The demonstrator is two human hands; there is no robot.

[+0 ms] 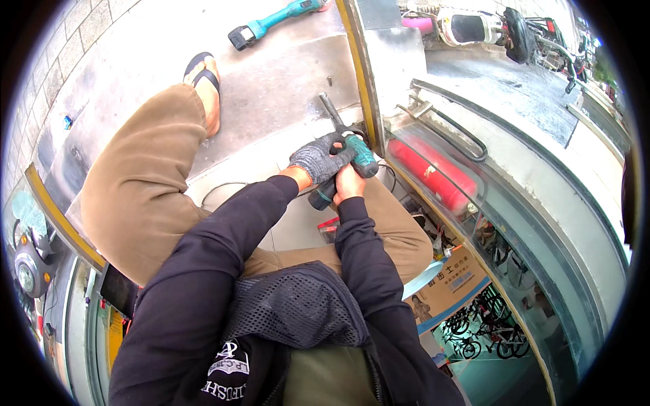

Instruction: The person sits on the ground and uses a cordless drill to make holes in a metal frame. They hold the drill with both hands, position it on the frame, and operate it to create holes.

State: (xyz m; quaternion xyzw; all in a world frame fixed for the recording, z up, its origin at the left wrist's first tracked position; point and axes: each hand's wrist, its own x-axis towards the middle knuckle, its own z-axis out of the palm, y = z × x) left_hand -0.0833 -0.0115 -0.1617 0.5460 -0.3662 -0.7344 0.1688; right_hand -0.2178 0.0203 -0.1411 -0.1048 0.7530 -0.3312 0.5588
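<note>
- Left hand [317,158], in a grey knit glove, clenched over the top and back of the teal power drill [352,162].
- Right hand [348,184], bare, grasping the drill's handle from below, just above its dark battery pack.
- Drill held over the concrete floor [271,74], right beside the lower edge of the metal door frame [379,74]; dark bit [332,111] slanting up and left along the frame's yellow-edged side.
- Second teal power tool [271,24] lying on the floor near its far edge, well apart from the hands.
- Sandalled foot [205,84] flat on the floor, left of the drill; bent knees in tan trousers on either side of the hands.
- Red cylinder [433,172] behind the glass panel, right of the drill.
- Parked scooter [474,27] beyond the frame, at the upper right.
</note>
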